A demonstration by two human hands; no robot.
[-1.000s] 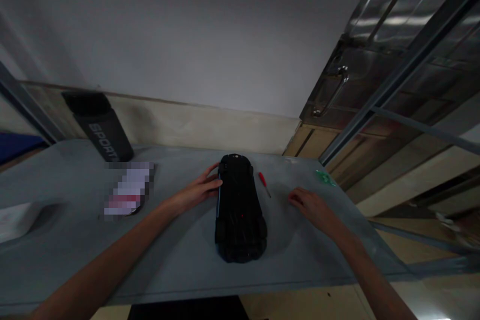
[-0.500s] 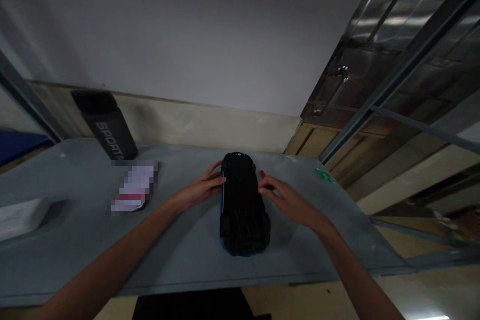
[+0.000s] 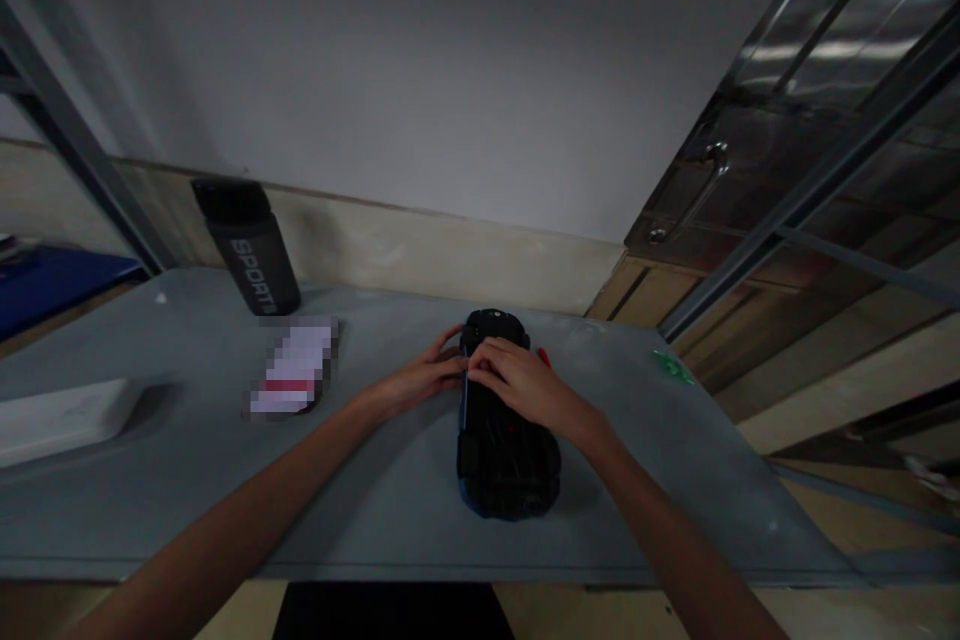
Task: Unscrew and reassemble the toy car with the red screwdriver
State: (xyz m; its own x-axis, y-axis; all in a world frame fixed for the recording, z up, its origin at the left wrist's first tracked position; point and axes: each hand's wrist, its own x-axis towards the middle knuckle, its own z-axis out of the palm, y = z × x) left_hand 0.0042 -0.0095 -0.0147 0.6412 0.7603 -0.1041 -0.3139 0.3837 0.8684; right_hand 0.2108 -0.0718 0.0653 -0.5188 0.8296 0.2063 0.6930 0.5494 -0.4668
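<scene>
A toy car [image 3: 508,465] lies upside down on the grey table, its black underside and wheels facing up and a blue edge showing along its left side. My left hand [image 3: 429,375] grips that left side near the far end, with the thumb at the edge of the underside. Over the car's far half is my right hand [image 3: 525,382], its fingers pinched together close to the left thumb. Whatever sits between those right fingertips is hidden. A small red object [image 3: 544,357] lies at the car's right side, partly covered by the right hand.
On the left stand a dark SPORT bottle [image 3: 251,255] against the wall, a blurred-out phone-like object [image 3: 294,370] and a white box-shaped thing [image 3: 64,420]. Small green pieces [image 3: 673,367] lie toward the right edge. Metal posts [image 3: 750,250] rise at the table's sides.
My right hand has moved left from beside the car to over its underside, near the left thumb. The left hand stays on the car. The whole view has shifted slightly.
</scene>
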